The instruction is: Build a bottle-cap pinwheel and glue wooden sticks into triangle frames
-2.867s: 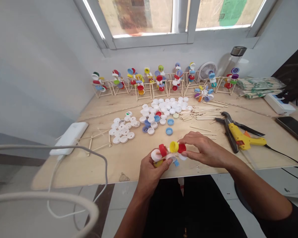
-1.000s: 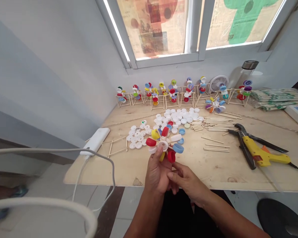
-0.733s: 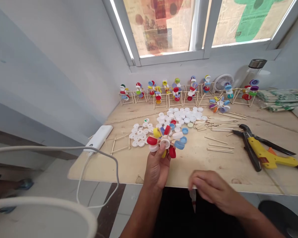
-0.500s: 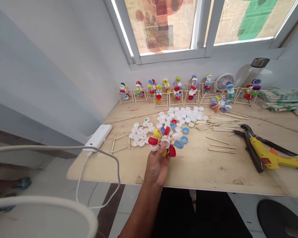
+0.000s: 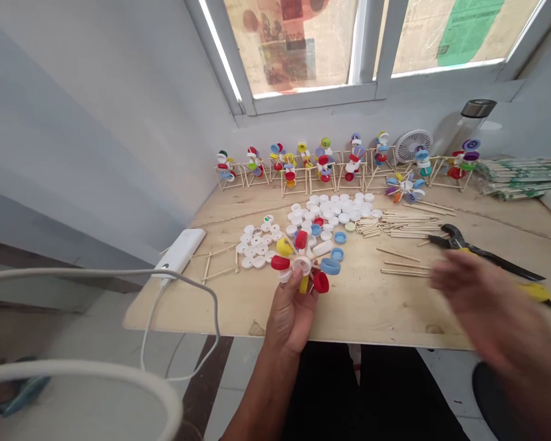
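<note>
**Bottle-cap pinwheel held aloft over plywood table**

Left hand clenches the smooth, round plastic caps between fingers and thumb, just above the grainy wood; right hand (a blur, fingers spread, gripping nothing visible) hovers near steel pliers.

Your plywood tabletop holds white bottle caps, wooden sticks, pliers, a white power bank and a row of cap pinwheels.
</note>
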Demonstrator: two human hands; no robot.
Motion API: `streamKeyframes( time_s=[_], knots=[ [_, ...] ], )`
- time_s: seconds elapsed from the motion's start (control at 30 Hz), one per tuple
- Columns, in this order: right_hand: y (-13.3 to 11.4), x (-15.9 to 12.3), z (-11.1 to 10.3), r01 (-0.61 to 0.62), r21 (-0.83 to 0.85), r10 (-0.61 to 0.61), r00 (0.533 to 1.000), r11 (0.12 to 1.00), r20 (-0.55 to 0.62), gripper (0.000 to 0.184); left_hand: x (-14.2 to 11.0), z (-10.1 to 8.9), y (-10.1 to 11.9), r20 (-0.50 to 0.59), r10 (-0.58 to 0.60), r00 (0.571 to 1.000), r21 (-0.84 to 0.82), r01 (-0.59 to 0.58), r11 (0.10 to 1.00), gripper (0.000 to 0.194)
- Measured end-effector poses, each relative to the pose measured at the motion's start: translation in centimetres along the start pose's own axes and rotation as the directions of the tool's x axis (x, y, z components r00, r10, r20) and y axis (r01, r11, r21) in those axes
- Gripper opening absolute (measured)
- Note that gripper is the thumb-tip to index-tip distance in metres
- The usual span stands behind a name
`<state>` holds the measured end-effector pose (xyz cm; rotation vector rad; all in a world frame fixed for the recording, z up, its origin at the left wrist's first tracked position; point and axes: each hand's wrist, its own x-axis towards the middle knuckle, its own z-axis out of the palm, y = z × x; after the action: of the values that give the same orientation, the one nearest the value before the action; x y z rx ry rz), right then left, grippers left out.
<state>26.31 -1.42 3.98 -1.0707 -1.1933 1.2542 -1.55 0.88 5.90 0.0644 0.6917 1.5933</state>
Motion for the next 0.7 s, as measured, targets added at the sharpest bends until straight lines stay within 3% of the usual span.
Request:
streamKeyframes(
  time_s=[0.07,0.13,0.2,0.27,0.43,0.5,0.57,0.63,0.67,0.7],
  knots=[
    [-0.3,3.8,5.7,-0.053,0.095,0.034,0.979,0.994,0.200,0.044,-0.6,0.4,0.0,0.005,0.022,1.000,0.001,-0.022,1.000,0.015],
    [0.0,5.5,10.4,-0.075,0.105,0.029,0.925,0.992,0.380,0.058,-0.9,0.8,0.0,0.008,0.050,0.999,0.006,-0.050,0.999,0.017],
    [0.8,5.5,13.2,-0.077,0.097,0.025,0.893,0.992,0.450,0.069,-1.1,1.0,-0.1,0.012,0.079,0.997,0.020,-0.079,0.997,0.021],
    [1.7,4.8,14.3,-0.048,0.039,0.023,0.876,0.998,0.482,0.063,-1.0,1.0,-0.3,0.016,0.088,0.996,0.045,-0.089,0.995,0.025],
    [2.0,3.4,15.1,-0.081,-0.143,0.135,0.897,0.986,0.421,0.028,-0.6,0.9,-0.9,-0.014,0.047,0.999,0.060,-0.046,0.997,0.026],
    [1.1,3.4,15.4,-0.169,-0.141,0.216,0.866,0.975,0.452,0.035,-0.5,0.9,-0.9,-0.043,0.045,0.998,0.039,-0.043,0.998,0.024],
    [0.2,3.2,14.7,-0.274,-0.116,0.294,0.805,0.955,0.515,0.038,-0.4,0.9,-0.8,-0.075,0.049,0.996,0.007,-0.048,0.999,0.020],
    [0.2,1.9,12.1,-0.359,-0.063,0.329,0.753,0.931,0.570,0.037,-0.3,0.8,-0.6,-0.107,0.055,0.993,-0.027,-0.058,0.998,0.016],
    [0.8,0.6,9.8,-0.391,-0.031,0.338,0.750,0.920,0.569,0.035,-0.3,0.8,-0.4,-0.120,0.056,0.991,-0.040,-0.061,0.997,0.015],
    [1.9,-1.3,7.0,-0.400,-0.010,0.346,0.779,0.916,0.522,0.034,-0.2,0.7,-0.3,-0.132,0.053,0.990,-0.050,-0.061,0.997,0.013]
  ],
)
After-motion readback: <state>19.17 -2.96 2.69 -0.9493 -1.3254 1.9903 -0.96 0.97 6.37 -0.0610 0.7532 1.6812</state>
